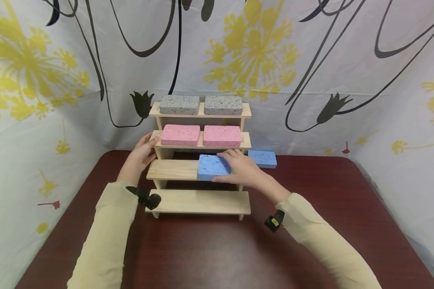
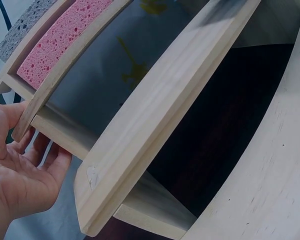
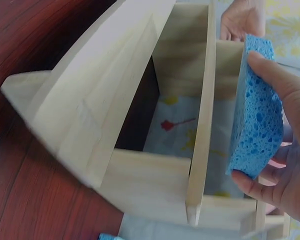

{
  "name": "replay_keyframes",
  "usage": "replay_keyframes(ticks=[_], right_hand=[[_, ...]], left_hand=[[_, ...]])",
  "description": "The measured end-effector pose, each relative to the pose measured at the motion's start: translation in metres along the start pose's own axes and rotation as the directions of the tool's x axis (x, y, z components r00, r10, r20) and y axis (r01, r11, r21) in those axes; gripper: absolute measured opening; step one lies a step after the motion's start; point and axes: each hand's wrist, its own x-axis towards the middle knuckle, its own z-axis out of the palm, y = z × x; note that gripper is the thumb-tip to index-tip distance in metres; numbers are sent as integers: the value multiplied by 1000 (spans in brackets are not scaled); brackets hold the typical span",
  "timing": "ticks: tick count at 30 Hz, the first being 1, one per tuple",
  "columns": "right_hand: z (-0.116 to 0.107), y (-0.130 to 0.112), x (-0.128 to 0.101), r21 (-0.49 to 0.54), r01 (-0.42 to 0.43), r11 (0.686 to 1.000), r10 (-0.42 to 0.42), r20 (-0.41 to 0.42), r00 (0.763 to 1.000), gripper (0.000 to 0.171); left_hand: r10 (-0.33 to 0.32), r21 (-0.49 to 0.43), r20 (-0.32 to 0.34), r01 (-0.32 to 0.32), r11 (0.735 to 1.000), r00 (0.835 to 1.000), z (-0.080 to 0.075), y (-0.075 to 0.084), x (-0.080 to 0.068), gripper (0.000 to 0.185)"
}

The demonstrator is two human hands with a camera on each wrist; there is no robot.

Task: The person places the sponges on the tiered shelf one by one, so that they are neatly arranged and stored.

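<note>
A pale wooden four-tier display stand [image 1: 199, 200] stands on the table. My right hand [image 1: 245, 169] grips a blue sponge [image 1: 210, 167] by its edges, over the right half of the second tier from the bottom. In the right wrist view the thumb lies on one edge of the porous sponge [image 3: 257, 115] and the fingers curl round the other side. My left hand [image 1: 141, 155] holds the left end of the tier with the pink sponges. The left wrist view shows its thumb on top of the shelf end [image 2: 27, 120] and fingers underneath.
Two grey speckled sponges, left [image 1: 179, 105] and right [image 1: 223, 105], sit on the top tier. Below them lie two pink sponges, left [image 1: 181, 135] and right [image 1: 222, 136]. Another blue sponge [image 1: 262, 159] lies on the dark red table [image 1: 311, 224], right of the stand. A patterned curtain [image 1: 260, 48] hangs behind.
</note>
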Motion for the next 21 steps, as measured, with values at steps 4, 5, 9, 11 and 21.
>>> replay_keyframes(ticks=[4, 5, 9, 11, 21], right_hand=[[4, -10, 11, -5, 11, 1000, -11, -23, 1000, 82], [5, -13, 13, -3, 14, 1000, -14, -30, 999, 82], [10, -25, 23, -8, 24, 1000, -24, -48, 999, 80], [12, -31, 27, -12, 30, 999, -31, -49, 998, 80], [27, -55, 44, -74, 48, 996, -52, -61, 997, 79]], left_hand=[[-2, -2, -8, 2, 1000, 1000, 0, 0, 0, 61], [-4, -1, -9, 4, 1000, 1000, 0, 0, 1, 61], [-6, -1, -12, 6, 1000, 1000, 0, -1, 2, 61], [-7, 0, -13, 7, 1000, 1000, 0, -1, 2, 61], [-14, 2, -18, 14, 1000, 1000, 0, -1, 3, 61]])
